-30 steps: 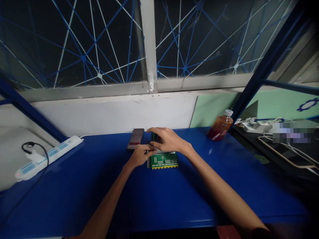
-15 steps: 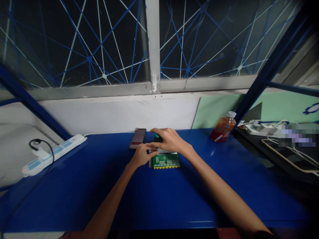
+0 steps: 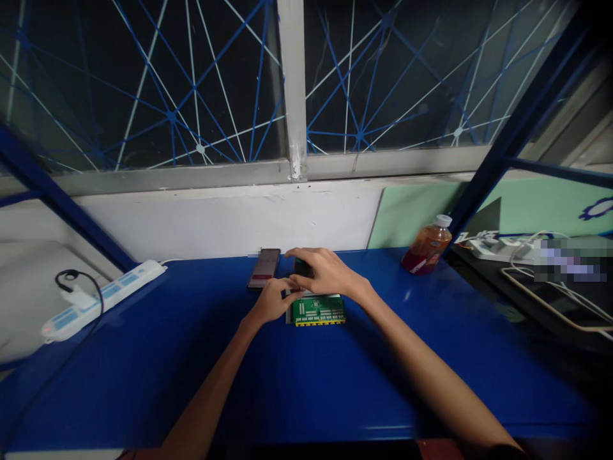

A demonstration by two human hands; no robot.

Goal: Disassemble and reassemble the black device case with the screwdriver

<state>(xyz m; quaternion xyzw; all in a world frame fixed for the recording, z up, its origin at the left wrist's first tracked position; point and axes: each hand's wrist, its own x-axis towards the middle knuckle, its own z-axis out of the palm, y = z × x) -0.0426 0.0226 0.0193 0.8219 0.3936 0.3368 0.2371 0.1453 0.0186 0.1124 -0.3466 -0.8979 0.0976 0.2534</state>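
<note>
The right hand [image 3: 328,271] arched over a dark, green-tinged object [image 3: 302,267] (grip unclear); the left hand [image 3: 271,304] bunched, its hold hidden. Nearside of both lay a flat green, yellow-edged circuit board [image 3: 319,310], probably best steadied by light left-hand pressure.

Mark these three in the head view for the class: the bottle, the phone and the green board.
Bottle [image 3: 428,248]: head view, on its body.
Phone [image 3: 265,263]: head view, on its screen.
Green board [image 3: 318,308]: head view, on its upper face.
</note>
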